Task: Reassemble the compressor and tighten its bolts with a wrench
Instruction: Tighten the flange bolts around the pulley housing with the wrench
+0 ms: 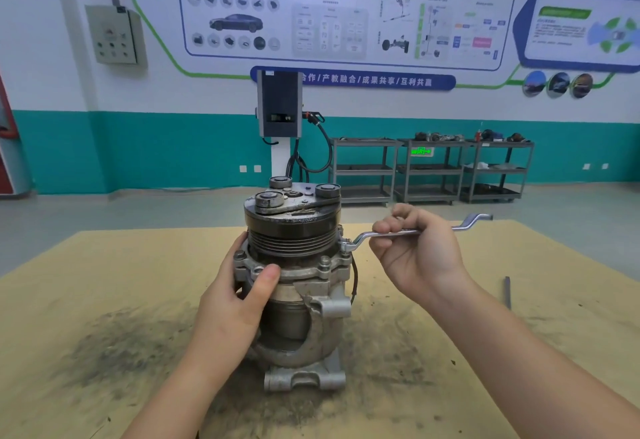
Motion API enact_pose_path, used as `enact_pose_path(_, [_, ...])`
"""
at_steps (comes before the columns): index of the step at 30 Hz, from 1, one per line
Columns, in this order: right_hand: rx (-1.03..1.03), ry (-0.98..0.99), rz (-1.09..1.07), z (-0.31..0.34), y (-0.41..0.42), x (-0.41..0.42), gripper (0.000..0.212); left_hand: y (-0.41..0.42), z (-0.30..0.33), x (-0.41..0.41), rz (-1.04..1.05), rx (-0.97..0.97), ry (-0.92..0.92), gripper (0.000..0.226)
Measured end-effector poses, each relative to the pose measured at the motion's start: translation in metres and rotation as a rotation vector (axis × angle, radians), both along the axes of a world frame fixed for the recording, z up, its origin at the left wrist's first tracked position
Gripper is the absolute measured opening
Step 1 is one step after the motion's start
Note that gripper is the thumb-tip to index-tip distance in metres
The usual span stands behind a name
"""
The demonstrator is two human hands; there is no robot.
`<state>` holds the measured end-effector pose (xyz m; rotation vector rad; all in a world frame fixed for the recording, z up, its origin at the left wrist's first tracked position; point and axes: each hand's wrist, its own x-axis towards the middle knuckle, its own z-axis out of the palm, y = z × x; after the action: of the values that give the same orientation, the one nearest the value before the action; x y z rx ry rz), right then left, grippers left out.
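Our left hand (239, 303) wraps the left flank of the compressor (294, 282), fingers curled behind the housing and the thumb laid flat across its cast flange. The compressor stands upright on its mounting feet in the middle of the bench (104, 300), a dull grey aluminium body with a dark ribbed pulley (291, 239) above the flange and a flat steel plate carrying three round bearings on top. To the right of the compressor, our right hand (415, 251) pinches the shank of a bright offset ring wrench (412, 232), fingers folded over it; the ring end sits on a bolt at the flange's right edge. The bench is a tan board, smudged with black grime around the compressor's base.
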<state>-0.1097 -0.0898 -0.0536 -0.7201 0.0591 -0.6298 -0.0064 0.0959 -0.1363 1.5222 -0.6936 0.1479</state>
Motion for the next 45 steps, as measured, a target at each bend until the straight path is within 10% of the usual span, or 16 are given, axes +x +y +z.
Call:
enact_pose_path(20, [-0.026, -0.001, 0.066, -0.002, -0.007, 0.0, 0.02, 0.0, 0.005, -0.006, 0.008, 0.029, 0.018, 0.083])
enact_pose_path(26, [-0.766, -0.296, -0.58, -0.019, 0.028, -0.015, 0.019, 0.0, 0.004, -0.005, 0.008, 0.029, 0.021, 0.082])
enact_pose_path(31, [-1.471, -0.103, -0.708, -0.022, 0.051, -0.019, 0.013, 0.0, 0.004, -0.004, 0.003, 0.007, 0.009, 0.091])
enact_pose_path(35, [-0.986, -0.305, -0.519, -0.006, 0.044, -0.024, 0.015, 0.0, 0.004, -0.004, 0.013, 0.015, 0.004, 0.088])
enact_pose_path(45, [-0.111, -0.064, -0.06, 0.006, 0.003, -0.005, 0.02, 0.001, 0.007, -0.01, 0.014, 0.011, 0.021, 0.077])
